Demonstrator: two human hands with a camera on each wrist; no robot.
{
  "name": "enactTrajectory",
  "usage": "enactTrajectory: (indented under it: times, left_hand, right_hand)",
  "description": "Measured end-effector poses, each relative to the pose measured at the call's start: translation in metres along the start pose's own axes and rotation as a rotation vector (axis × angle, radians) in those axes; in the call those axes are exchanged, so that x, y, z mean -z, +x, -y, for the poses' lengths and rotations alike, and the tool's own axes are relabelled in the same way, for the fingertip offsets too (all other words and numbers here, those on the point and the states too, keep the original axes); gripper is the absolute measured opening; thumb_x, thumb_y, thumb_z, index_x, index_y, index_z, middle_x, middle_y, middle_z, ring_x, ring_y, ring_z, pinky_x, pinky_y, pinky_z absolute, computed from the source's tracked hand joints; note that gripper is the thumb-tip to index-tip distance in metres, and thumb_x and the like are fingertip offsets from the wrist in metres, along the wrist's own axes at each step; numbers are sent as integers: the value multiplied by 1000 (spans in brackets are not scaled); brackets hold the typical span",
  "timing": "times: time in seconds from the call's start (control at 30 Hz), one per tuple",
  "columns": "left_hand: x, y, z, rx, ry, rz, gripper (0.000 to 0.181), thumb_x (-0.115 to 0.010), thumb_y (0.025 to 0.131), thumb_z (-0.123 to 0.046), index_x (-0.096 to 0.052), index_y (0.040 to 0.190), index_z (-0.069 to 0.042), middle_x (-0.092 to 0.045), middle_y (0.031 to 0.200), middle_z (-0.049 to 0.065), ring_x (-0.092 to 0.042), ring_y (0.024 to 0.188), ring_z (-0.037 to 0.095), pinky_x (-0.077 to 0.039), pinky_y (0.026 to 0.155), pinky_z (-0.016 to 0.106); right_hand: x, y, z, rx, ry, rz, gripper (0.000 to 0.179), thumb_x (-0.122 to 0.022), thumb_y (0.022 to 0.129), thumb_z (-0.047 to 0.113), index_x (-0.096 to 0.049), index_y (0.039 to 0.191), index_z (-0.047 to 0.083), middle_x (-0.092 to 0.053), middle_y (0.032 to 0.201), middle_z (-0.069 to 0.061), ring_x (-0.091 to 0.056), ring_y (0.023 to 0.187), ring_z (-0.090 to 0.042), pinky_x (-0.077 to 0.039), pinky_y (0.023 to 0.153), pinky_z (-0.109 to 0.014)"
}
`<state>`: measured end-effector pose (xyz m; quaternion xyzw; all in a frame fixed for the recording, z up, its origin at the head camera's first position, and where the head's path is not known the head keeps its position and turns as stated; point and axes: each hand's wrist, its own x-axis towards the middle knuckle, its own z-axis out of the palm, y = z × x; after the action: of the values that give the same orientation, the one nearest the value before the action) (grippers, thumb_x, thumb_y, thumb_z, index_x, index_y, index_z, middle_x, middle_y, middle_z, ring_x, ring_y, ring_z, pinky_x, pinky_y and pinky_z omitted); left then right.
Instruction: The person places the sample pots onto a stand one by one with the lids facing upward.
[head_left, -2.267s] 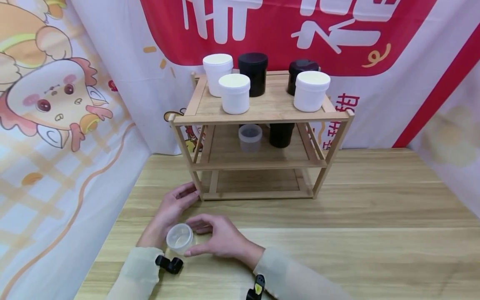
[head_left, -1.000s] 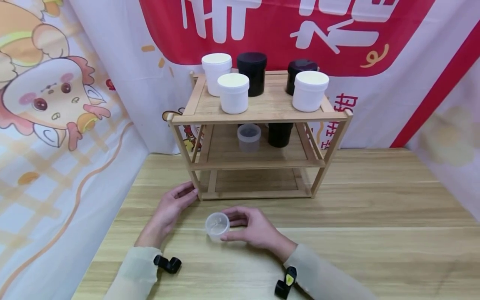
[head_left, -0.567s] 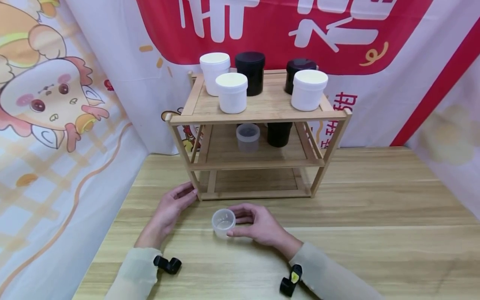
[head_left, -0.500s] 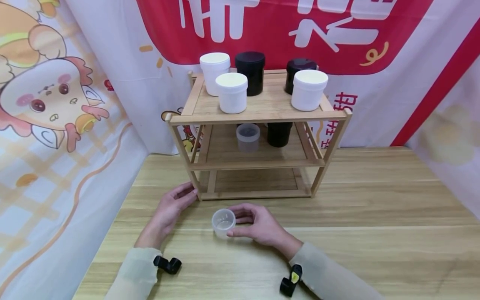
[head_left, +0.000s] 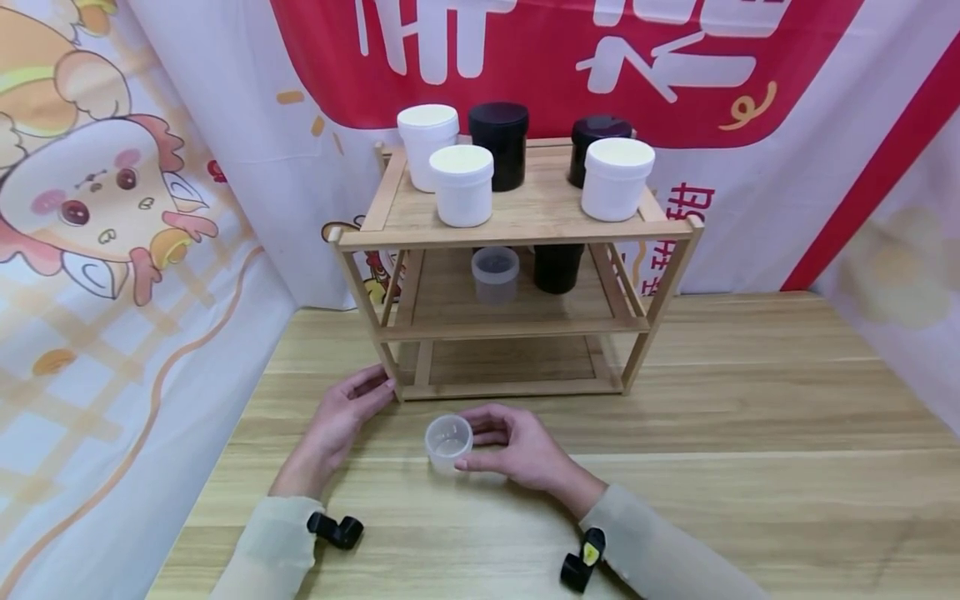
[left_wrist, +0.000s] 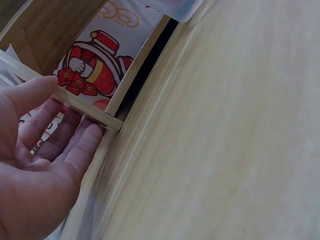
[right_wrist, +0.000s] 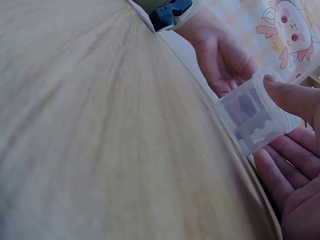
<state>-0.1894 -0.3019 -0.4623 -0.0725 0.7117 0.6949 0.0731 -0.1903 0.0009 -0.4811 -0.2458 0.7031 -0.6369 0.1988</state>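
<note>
My right hand (head_left: pixel 521 450) holds a small clear plastic jar (head_left: pixel 447 446), open at the top, between thumb and fingers. In the right wrist view the jar (right_wrist: pixel 245 112) stands close over the table, the thumb at its rim. To the left, my left hand (head_left: pixel 339 421) is at the front left leg of a three-tier wooden rack (head_left: pixel 510 331). The left wrist view shows that hand (left_wrist: pixel 42 160) gripping the wooden post (left_wrist: pixel 82 106) near its foot, thumb on one side and fingertips on the other.
On the rack's top tier are white lidded jars (head_left: pixel 463 196) and black jars (head_left: pixel 501 150). A second clear jar (head_left: pixel 495 279) and a black jar (head_left: pixel 557 268) stand on the middle tier. The wooden table (head_left: pixel 750 392) spreads to the right; printed cloth (head_left: pixel 247 150) hangs behind and left.
My right hand has carried the clear jar rightward, away from the left wrist, to in front of the rack. It barely moves over the last half second. My left hand stays at the rack leg.
</note>
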Motion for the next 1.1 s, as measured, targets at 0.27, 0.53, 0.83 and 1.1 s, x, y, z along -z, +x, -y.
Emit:
enactTrajectory:
  times: [0.27,0.53,0.83,1.1]
  left_hand:
    - [0,0,0,7,-2,-7,65,-68,107,-16,-40,163,-3,-45,165,20,-60,136,17,-51,118,26]
    - [1,1,-1,7,-12,1,65,-66,108,-16,-37,165,-3,-42,167,20,-50,148,30,-49,121,27]
    - [1,1,0,5,-5,1,65,-66,108,-16,-38,165,-3,-43,166,20,-53,145,26,-49,120,26]
    - [0,2,1,5,-1,-4,64,-66,108,-15,-39,164,-2,-44,165,19,-56,140,21,-50,119,26]
  right_hand:
    - [6,1,6,7,4,-28,62,-93,82,10,-67,138,3,-73,135,-17,-74,118,-30,-63,105,-39]
    - [13,3,14,44,18,-75,60,-93,84,9,-67,138,3,-72,136,-18,-76,117,-31,-65,102,-38]
    - [18,3,34,41,-48,-151,64,-95,81,17,-68,138,12,-73,135,-8,-73,118,-26,-61,109,-48]
    - [21,9,55,130,-95,-187,59,-95,83,15,-70,136,12,-74,133,-8,-74,117,-25,-62,108,-48]
